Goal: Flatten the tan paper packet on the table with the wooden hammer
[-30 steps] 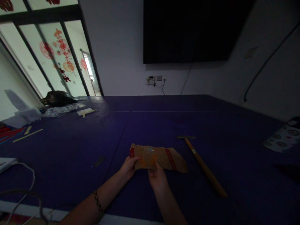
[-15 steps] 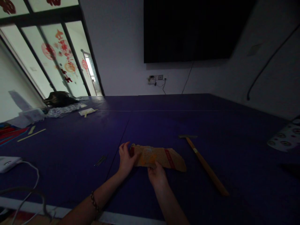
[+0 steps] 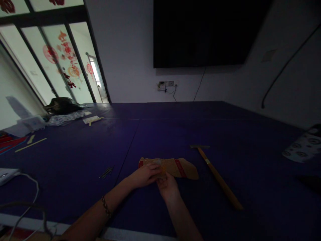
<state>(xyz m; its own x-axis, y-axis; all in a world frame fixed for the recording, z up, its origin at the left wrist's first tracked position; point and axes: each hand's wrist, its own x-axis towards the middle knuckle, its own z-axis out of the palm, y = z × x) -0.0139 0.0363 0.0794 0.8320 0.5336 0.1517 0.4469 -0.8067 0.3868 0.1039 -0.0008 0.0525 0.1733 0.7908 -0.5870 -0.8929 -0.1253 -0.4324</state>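
A brown, paper-like piece with red bands [image 3: 190, 169] lies across the space in front of me, with an orange patch and a clear shiny patch near its middle. My left hand [image 3: 145, 174] reaches over its left part, fingers bent together onto the middle. At its near edge, my right hand [image 3: 168, 188] grips the piece, thumb on top and the other fingers partly hidden. The two hands' fingertips almost meet. To the right rests a hammer [image 3: 220, 180] with a wooden handle. Several thin nails [image 3: 107, 172] lie left of my hands.
All this is on a dark purple table [image 3: 160, 134]. On the left are a white device with a cable [image 3: 8, 175], coloured strips [image 3: 12, 143] and a plastic container [image 3: 26, 125]. A patterned item [image 3: 303, 147] lies at the right edge.
My left hand has moved right, from the piece's left end to its middle, beside my right hand. The piece lies slightly flatter. My right hand stays at the near edge.
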